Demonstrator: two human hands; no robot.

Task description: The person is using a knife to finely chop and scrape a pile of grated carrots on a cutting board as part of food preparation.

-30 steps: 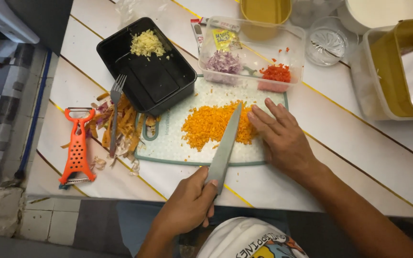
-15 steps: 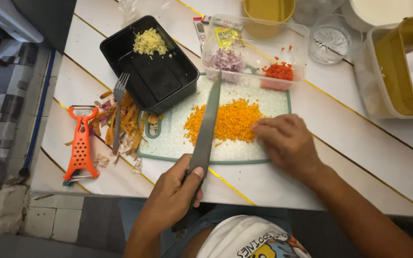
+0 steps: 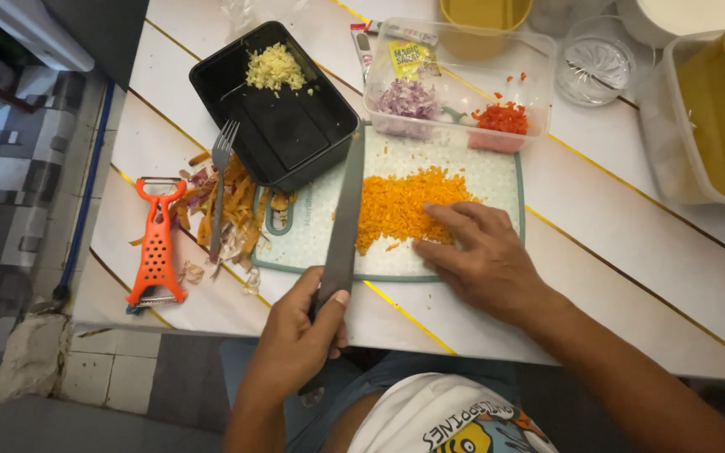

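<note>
Below centre of the frame, my left hand [image 3: 295, 335] clamped the knife [image 3: 344, 222] handle; right hand [image 3: 480, 256] fingers spread flat beside loose, light, crumbly chopped carrot [image 3: 400, 205].

Yellow sachet: small square yellow packet with dark print [image 3: 405, 59], upper centre of the frame, inside the clear plastic container [image 3: 539, 92].
Narrow strip packet: white and red [image 3: 365, 48], just left of it.

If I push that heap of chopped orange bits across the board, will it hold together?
Probably not: the heap of finely chopped orange bits is loose, so it would likely spread. Strays already lie beside it. Pieces may cling to the long knife blade.
</note>
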